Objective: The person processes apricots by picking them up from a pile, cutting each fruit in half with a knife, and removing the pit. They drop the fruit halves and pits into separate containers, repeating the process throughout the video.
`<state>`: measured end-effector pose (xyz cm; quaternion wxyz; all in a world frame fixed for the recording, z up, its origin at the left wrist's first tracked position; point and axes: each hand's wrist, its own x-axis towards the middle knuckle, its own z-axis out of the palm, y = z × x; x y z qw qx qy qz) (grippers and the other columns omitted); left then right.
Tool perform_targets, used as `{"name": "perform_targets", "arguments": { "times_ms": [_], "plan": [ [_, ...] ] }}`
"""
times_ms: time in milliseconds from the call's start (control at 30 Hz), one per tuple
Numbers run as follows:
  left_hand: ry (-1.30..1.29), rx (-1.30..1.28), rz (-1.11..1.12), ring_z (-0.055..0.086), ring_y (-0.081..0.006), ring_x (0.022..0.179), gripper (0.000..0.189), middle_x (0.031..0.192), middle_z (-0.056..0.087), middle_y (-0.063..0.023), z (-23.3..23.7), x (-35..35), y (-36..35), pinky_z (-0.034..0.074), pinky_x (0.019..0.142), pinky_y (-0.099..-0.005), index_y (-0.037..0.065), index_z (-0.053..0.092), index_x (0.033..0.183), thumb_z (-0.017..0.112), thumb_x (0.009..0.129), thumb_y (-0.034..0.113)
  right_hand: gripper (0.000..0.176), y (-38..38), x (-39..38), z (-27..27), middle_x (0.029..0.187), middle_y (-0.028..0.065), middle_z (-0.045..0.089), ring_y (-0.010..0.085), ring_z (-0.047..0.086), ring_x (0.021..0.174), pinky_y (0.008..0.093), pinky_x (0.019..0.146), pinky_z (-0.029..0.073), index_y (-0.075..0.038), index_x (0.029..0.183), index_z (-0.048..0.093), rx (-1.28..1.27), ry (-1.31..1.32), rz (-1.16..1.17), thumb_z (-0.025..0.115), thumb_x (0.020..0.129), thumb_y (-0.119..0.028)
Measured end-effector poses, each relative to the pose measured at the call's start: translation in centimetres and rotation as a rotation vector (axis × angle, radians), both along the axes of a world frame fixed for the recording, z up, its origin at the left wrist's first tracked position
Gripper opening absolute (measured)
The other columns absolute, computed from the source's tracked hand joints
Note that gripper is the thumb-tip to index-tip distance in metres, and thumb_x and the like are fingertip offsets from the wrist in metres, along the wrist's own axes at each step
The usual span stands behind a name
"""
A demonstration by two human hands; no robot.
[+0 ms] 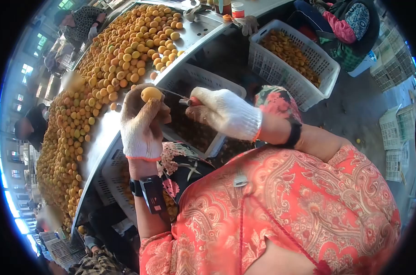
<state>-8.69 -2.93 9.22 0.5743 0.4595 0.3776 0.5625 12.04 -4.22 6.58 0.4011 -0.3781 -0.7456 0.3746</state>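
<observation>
A whole yellow-orange fruit (151, 94) is held in my left hand (143, 120), which wears a stained white glove. Just to its right, my right hand (222, 110), gloved too, is closed around the red handle of a small knife (189, 101). The thin blade points left toward the fruit; whether it touches the skin is too small to tell. Beneath both hands stands a light plastic crate (226, 85) with dark contents that I cannot make out. A big heap of similar fruits (111, 59) covers the metal table (100, 137) on the left.
A white crate (325, 87) of orange fruit pieces stands on the floor at upper right, near a seated person (347, 27). Another crate (110, 176) is under the table's edge. Other people sit beyond the table. A glove (249, 25) and a red-and-white jar (237, 10) lie at the top.
</observation>
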Motion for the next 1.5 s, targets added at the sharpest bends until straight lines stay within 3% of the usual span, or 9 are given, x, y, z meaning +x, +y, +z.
{"name": "perform_targets", "arguments": {
  "times_ms": [100,167,700,1033,1100,1133,1300,1367,1500],
  "plan": [
    [-0.011,0.043,-0.037,0.059,-0.0125,0.068,0.035,0.094,0.064,-0.0071,0.7,0.2,-1.4,0.045,0.056,-0.0232,0.0,0.057,0.116,0.07,0.085,0.007,0.027,-1.2,-0.1,1.3,0.073,0.0217,0.053,0.0373,0.056,0.069,0.0407,0.063,0.044,-0.003,0.096,0.051,0.073,-0.064,0.009,0.059,0.098,-0.028],
    [-0.015,0.047,-0.024,0.057,-0.0116,0.068,0.034,0.093,0.064,-0.0063,1.2,0.5,-2.2,0.043,0.055,-0.022,0.001,0.058,0.116,0.07,0.085,0.006,0.027,-1.8,0.0,2.0,0.084,0.025,0.065,0.0432,0.064,0.085,0.0468,0.068,0.05,-0.001,0.1,0.056,0.06,-0.081,0.023,0.061,0.095,-0.027],
    [-0.043,0.026,0.129,0.047,-0.0044,0.057,0.029,0.087,0.062,-0.0023,3.2,3.2,-4.1,0.031,0.048,-0.0163,0.001,0.06,0.114,0.068,0.086,0.005,0.031,-2.9,0.8,2.9,0.081,0.0243,0.064,0.0435,0.064,0.082,0.0479,0.067,0.049,-0.002,0.096,0.057,0.026,-0.086,0.014,0.058,0.097,-0.033],
    [-0.034,0.152,0.0,0.048,-0.0049,0.058,0.027,0.085,0.062,-0.0035,2.7,3.5,-4.4,0.032,0.049,-0.0153,-0.003,0.058,0.114,0.066,0.089,0.004,0.03,-3.4,0.7,2.5,0.082,0.0242,0.065,0.0448,0.063,0.083,0.0508,0.069,0.049,-0.002,0.098,0.056,0.008,-0.15,-0.024,0.056,0.096,-0.032],
    [-0.216,0.053,0.071,0.056,-0.008,0.067,0.027,0.091,0.063,-0.006,1.5,4.2,-4.0,0.039,0.052,-0.0168,-0.002,0.058,0.115,0.065,0.092,0.01,0.029,-3.3,0.4,2.0,0.082,0.024,0.065,0.0446,0.063,0.083,0.0508,0.069,0.05,-0.003,0.098,0.056,0.017,-0.157,-0.046,0.056,0.096,-0.032],
    [-0.242,0.064,-0.021,0.061,-0.0145,0.082,0.03,0.099,0.064,-0.0097,0.5,3.8,-3.7,0.048,0.065,-0.0237,-0.001,0.058,0.116,0.064,0.095,0.019,0.028,-3.2,0.2,1.5,0.081,0.0236,0.065,0.0437,0.064,0.082,0.0505,0.069,0.05,-0.003,0.099,0.056,0.057,-0.169,-0.089,0.056,0.096,-0.031],
    [-0.393,0.0,-0.047,0.06,-0.0221,0.098,0.041,0.106,0.064,-0.0115,-0.7,5.8,-3.4,0.048,0.088,-0.0363,0.002,0.059,0.117,0.06,0.098,0.038,0.027,-3.1,-0.5,0.9,0.079,0.0224,0.066,0.0414,0.066,0.077,0.049,0.066,0.052,-0.002,0.101,0.056,0.148,-0.158,-0.214,0.057,0.095,-0.029],
    [-0.581,-0.22,-0.074,0.057,-0.0261,0.109,0.055,0.115,0.062,-0.0149,-0.8,6.6,-3.5,0.046,0.099,-0.0416,0.002,0.052,0.13,0.052,0.099,0.047,0.027,-2.9,-0.6,1.2,0.079,0.0219,0.066,0.0405,0.066,0.074,0.048,0.064,0.052,-0.002,0.104,0.056,0.143,-0.153,-0.222,0.057,0.094,-0.027],
    [-0.395,-0.12,-0.059,0.057,-0.026,0.113,0.061,0.124,0.059,-0.0168,-0.6,6.8,-3.5,0.044,0.103,-0.0412,0.001,0.047,0.135,0.048,0.1,0.051,0.027,-2.5,-0.5,0.8,0.079,0.0217,0.066,0.0403,0.066,0.073,0.0478,0.063,0.052,-0.002,0.106,0.055,0.201,-0.053,-0.211,0.057,0.093,-0.027]
  ]
}}
